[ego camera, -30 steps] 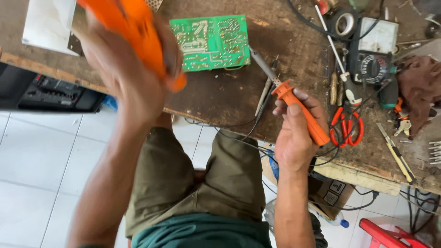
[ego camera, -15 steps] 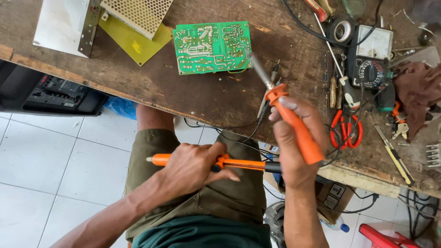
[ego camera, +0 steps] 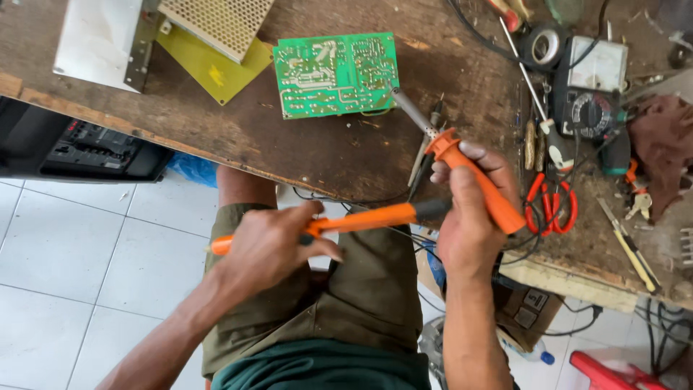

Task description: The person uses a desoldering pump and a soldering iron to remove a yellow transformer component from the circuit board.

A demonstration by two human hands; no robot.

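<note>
Setting: worn wooden workbench (ego camera: 238,137) over a white tiled floor (ego camera: 79,245); the person sits at its near edge, knees under it.
Far left corner: grey metal cover (ego camera: 97,40), a perforated metal lid (ego camera: 216,22) and a yellow sheet (ego camera: 209,68) partly under that lid.
Left hand (ego camera: 263,245): closed around a slim orange tool with a dark tip (ego camera: 361,217), held level over the lap, below the near edge, tip pointing right toward the other hand.
Far middle: green circuit board (ego camera: 336,72), trace side up, lying flat and untouched.
Right hand (ego camera: 469,224): closed around the orange handle of a soldering iron (ego camera: 462,170); its metal tip slants up-left and ends just beside the board's right edge, whether touching cannot be told.
Right end: black tape roll (ego camera: 543,45), analogue meter (ego camera: 592,90), red-handled cutters (ego camera: 552,206), loose small tools.
Progress, as judged: board is out of its case and both tools are in hand; no tool is working a joint yet, so the work on the board itself appears to remain.
</note>
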